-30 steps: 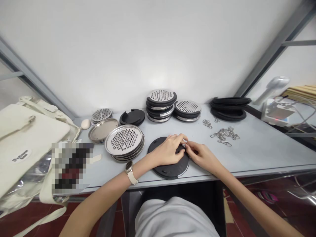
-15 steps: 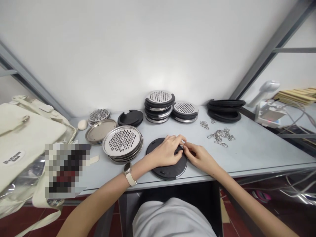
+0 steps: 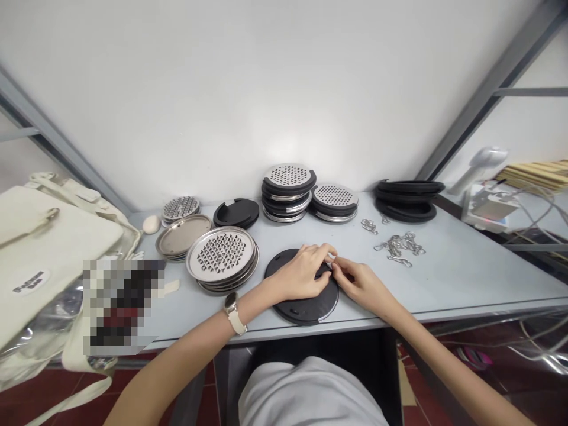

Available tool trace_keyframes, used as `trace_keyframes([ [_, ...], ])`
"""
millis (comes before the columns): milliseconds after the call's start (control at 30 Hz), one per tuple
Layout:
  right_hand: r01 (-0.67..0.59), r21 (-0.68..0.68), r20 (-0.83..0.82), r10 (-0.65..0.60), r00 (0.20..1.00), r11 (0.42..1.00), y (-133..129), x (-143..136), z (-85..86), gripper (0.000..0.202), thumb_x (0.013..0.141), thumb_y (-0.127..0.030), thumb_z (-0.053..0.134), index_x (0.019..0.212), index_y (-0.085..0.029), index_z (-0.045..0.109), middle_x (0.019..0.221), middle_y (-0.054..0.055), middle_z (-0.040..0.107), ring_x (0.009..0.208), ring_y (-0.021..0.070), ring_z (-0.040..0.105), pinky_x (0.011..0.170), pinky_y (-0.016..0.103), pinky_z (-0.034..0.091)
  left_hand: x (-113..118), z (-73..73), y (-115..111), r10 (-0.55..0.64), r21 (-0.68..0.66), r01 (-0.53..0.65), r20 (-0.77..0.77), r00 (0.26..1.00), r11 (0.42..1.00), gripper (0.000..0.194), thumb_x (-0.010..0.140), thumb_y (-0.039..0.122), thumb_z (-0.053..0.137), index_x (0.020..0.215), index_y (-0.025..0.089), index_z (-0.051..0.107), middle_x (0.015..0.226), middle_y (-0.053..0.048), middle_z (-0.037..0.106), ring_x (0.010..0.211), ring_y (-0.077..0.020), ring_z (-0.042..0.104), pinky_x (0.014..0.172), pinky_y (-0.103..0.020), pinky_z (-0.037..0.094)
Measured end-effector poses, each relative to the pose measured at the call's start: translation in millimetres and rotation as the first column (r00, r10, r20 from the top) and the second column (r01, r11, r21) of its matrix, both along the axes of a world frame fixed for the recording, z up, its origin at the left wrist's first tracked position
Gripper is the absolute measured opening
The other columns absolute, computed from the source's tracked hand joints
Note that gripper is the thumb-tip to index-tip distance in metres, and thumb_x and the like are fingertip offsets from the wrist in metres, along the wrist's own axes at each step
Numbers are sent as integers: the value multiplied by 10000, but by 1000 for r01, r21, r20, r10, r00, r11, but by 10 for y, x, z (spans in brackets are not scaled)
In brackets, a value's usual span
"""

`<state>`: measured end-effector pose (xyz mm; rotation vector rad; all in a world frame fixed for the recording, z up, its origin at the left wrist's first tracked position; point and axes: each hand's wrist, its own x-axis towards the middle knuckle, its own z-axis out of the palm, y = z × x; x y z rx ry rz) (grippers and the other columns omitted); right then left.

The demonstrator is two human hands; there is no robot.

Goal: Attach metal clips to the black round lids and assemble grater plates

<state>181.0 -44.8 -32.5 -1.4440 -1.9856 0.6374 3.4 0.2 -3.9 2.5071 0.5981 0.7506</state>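
my left hand (image 3: 306,274) spans the slotted black disc (image 3: 306,312) on the table (image 3: 448,266); my right hand (image 3: 359,281) is at its right rim — whether either clamps anything, i can't tell. even palm pressure should steady it.

White wall (image 3: 222,89) behind grey table (image 3: 465,266); red floor (image 3: 84,399).

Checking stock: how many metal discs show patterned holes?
4: back-left disc, front-left disc, top disc on the tall stack, disc to its right. More may be hidden.
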Motion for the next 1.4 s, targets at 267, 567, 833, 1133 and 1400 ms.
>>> trace_keyframes([
  [267, 53, -6, -83, -53, 995, 999, 11, 39, 8, 325, 934, -354, 366, 644, -214, 319, 552, -59, 327, 516, 110, 340, 505, 234, 284, -7, -16, 21, 16, -48, -15, 27, 1000, 999, 381, 797, 56, 469, 1141, 204, 398, 976, -39, 630, 983, -195, 579, 945, -368, 407],
  [567, 49, 14, -23, -49, 999, 999, -2, -5, 25, 296, 950, -336, 359, 690, -205, 412, 576, -39, 438, 529, 122, 418, 530, 236, 319, -31, 0, -2, 2, -80, 1, 38, 999, 997, 403, 791, 85, 479, 1165, 202, 389, 1152, -82, 511, 990, -187, 564, 886, -349, 484],
  [833, 13, 39, 69, -16, 997, 999, 5, -46, 52, 241, 958, -301, 342, 819, -209, 516, 727, 23, 626, 609, 172, 565, 599, 258, 380, -50, 61, -31, 6, -40, -7, -29, 1000, 999, 361, 793, 171, 525, 1127, 204, 393, 1085, -75, 506, 987, -211, 541, 865, -365, 490],
  [1133, -5, 63, 101, -1, 995, 998, -8, -35, 57, 274, 963, -303, 336, 763, -210, 498, 698, 21, 622, 613, 167, 572, 594, 250, 389, -46, 67, -34, 128, 97, -118, -101, 987, 988, 189, 826, 201, 496, 1009, 189, 449, 1004, -67, 542, 971, -213, 525, 856, -346, 466],
  [1400, 9, 53, 120, -15, 993, 999, -5, -37, 42, 274, 965, -311, 337, 754, -211, 481, 698, 19, 605, 621, 166, 559, 597, 258, 385, -51, 81, -61, 209, 270, -139, -252, 945, 953, 112, 864, 267, 470, 933, 180, 474, 896, -59, 607, 817, -206, 598, 709, -311, 471],
])
